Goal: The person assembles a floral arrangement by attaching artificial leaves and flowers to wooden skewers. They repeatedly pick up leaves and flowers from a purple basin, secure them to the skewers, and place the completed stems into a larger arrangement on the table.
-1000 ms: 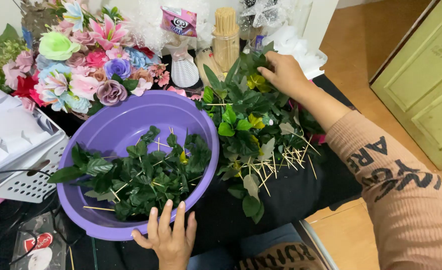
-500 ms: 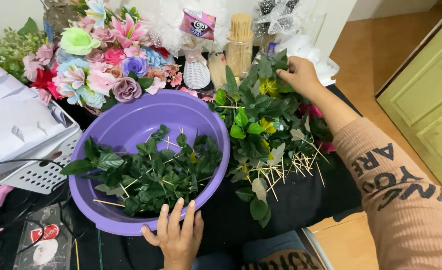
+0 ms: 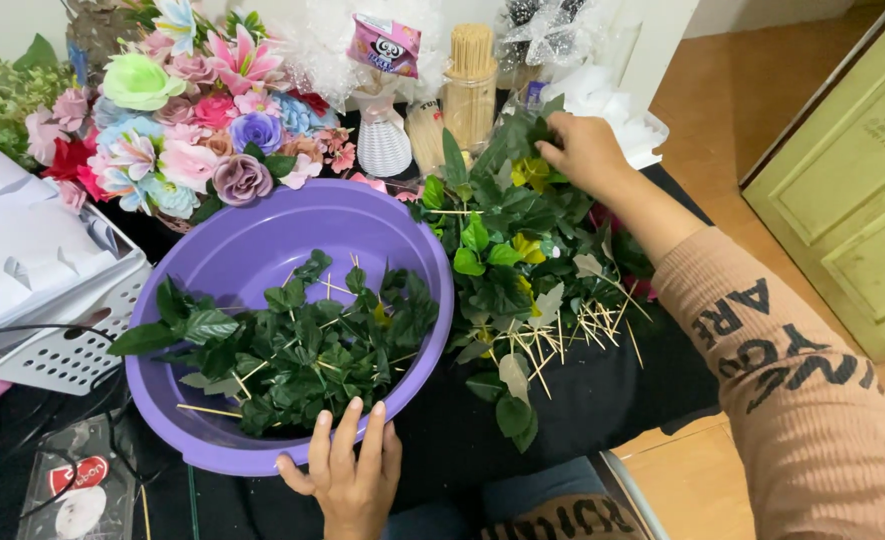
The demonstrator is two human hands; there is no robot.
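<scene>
My left hand [image 3: 347,475] rests on the near rim of a purple plastic basin [image 3: 262,250], fingers spread, thumb outside the rim. The basin holds green artificial leaves on thin wooden sticks [image 3: 297,345]. To its right, on black cloth, lies a loose heap of the same green leaves with sticks [image 3: 512,250]. My right hand [image 3: 584,150] reaches into the far top of that heap, fingers curled among the leaves; whether it grips one I cannot tell. A pink-brown lettered sleeve covers that arm.
A bunch of colourful artificial flowers [image 3: 187,130] stands behind the basin. A jar of wooden sticks [image 3: 470,85], a white vase [image 3: 382,145] and wrapped packets stand at the back. A white basket [image 3: 47,300] sits left. A green cabinet door [image 3: 842,190] is on the right.
The view has shifted slightly. My right hand has pushed a little deeper into the top of the leaf heap. My left hand has stayed on the basin's rim.
</scene>
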